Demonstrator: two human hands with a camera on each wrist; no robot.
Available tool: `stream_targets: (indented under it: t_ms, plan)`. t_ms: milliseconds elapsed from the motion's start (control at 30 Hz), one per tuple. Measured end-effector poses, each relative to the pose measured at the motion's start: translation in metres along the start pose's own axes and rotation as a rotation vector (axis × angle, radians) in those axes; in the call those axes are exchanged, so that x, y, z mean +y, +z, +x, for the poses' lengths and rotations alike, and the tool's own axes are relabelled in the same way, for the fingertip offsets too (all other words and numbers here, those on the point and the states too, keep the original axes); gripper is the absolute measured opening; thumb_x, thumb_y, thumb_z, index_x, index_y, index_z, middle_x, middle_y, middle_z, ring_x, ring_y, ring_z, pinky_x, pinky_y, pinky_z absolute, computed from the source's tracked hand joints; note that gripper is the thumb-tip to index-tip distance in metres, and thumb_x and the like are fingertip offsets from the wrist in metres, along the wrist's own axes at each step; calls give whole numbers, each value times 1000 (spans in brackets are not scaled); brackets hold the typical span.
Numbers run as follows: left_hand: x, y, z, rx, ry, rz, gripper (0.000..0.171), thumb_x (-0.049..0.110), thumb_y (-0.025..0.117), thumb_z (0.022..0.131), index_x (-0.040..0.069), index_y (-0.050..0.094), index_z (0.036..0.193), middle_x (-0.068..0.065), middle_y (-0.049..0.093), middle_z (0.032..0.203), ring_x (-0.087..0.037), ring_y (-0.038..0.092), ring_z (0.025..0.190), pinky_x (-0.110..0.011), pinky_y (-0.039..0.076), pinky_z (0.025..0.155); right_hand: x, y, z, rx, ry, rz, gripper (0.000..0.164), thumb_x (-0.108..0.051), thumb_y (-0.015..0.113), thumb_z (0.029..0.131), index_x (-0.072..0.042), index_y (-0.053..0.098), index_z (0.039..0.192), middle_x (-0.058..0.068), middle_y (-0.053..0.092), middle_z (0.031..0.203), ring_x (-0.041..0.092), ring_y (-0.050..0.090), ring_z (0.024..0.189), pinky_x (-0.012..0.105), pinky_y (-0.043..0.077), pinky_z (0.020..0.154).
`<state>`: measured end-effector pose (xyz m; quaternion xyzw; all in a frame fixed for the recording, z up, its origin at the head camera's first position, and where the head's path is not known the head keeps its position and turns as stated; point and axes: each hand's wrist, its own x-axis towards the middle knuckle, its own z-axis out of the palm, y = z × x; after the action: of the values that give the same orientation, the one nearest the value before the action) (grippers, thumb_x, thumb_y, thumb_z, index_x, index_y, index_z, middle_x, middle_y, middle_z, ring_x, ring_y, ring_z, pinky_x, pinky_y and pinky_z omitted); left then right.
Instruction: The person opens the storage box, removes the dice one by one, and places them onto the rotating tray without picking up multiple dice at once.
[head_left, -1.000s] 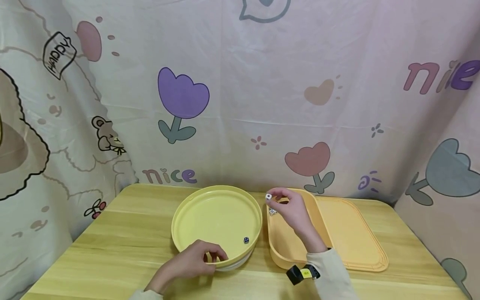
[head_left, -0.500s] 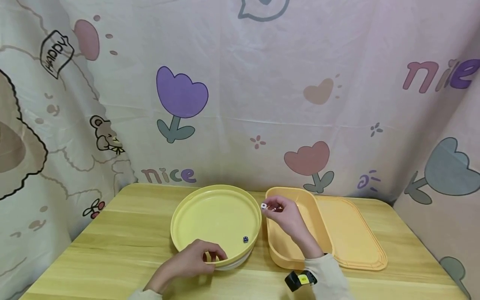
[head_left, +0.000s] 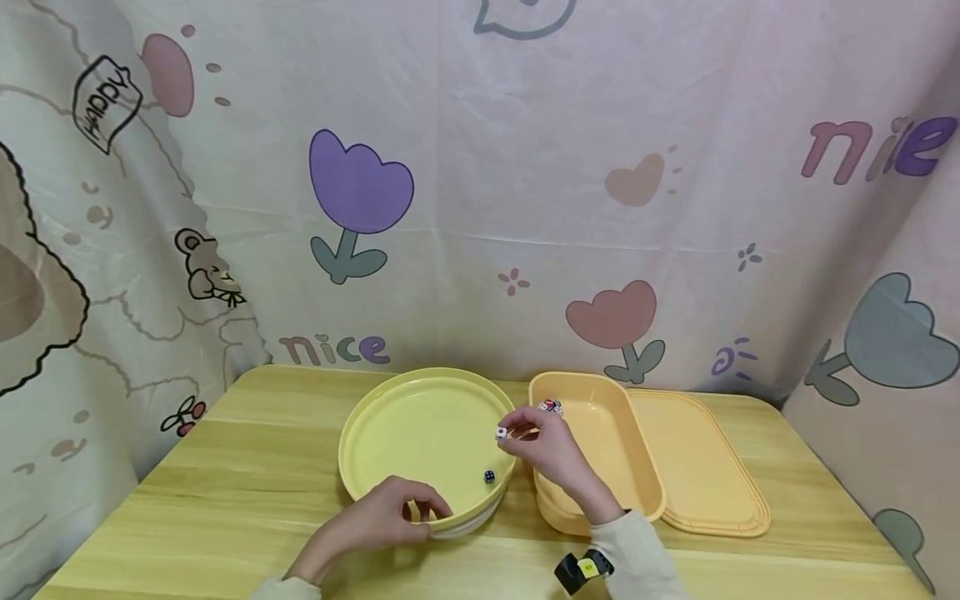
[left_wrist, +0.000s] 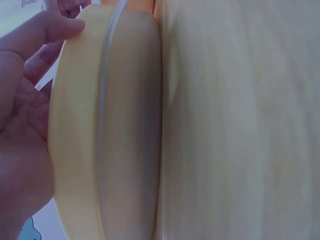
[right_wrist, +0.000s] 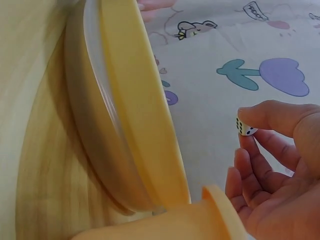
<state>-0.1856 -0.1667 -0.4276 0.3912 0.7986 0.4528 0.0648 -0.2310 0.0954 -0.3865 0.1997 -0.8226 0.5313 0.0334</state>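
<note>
Head view: soft, even light, seemingly from above. Curtain [head_left: 480, 108] pale, dimmer in far right fold. Soft shadow under yellow round tray [head_left: 412, 442]; faint sheen on near tabletop [head_left: 510, 567]. Small dice pile [head_left: 551, 407] indistinct. Left wrist view: hazy, bluish cast, wood grain blurred. Right wrist view: crisper, pips on white die [right_wrist: 245, 127] readable.

And here's the worktop [head_left: 225, 467], lt. yellow-brown wood grain running L to R, rounded at both back corners. Sitting on it, approx. centre, is the round yellow tub [head_left: 427, 433] w/ a pale band round its side; just to its R stands the open-topped orange box [head_left: 607, 450], & R of that, right beside it, the flat orange lid [head_left: 705, 458].
</note>
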Motion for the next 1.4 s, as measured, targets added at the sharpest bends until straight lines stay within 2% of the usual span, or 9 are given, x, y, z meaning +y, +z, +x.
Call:
stream_targets:
  t_ms: [367,633,900,1133,1400]
  plan:
    - [-1,3,2,30,28,6,29,-7,58,78,14,71,94,9,68,90,2,53,74,-21,49,59,1,6,-3,-34,-32,-20,15,-6,76,80,-2,71,94,2,64,89,18,57,82,29,50,72]
    - [-1,2,2,31,22,-1,28,-7,59,78,14,71,93,8,68,90,2,52,73,-21,49,59,3,6,-2,8,-22,-100,14,-3,75,79,-2,70,91,2,63,88,18,56,82,29,50,71]
    - [-3,4,2,35,30,-8,24,-8,61,77,9,70,93,0,69,89,2,52,73,-21,47,57,4,4,-2,29,-17,-129,8,-3,73,81,-3,69,88,1,63,85,17,56,80,29,50,71]
    - [-3,4,2,30,30,-7,24,-8,61,78,9,70,93,0,69,89,1,52,74,-21,48,58,5,3,0,34,0,-122,17,-4,70,84,2,68,99,7,65,93,19,58,84,34,51,76]
    - [-2,3,3,28,37,4,28,-8,59,78,12,71,93,6,68,89,2,52,73,-21,48,57,6,2,-1,-7,-8,-119,19,-6,69,86,3,67,103,14,66,100,22,59,88,37,50,78]
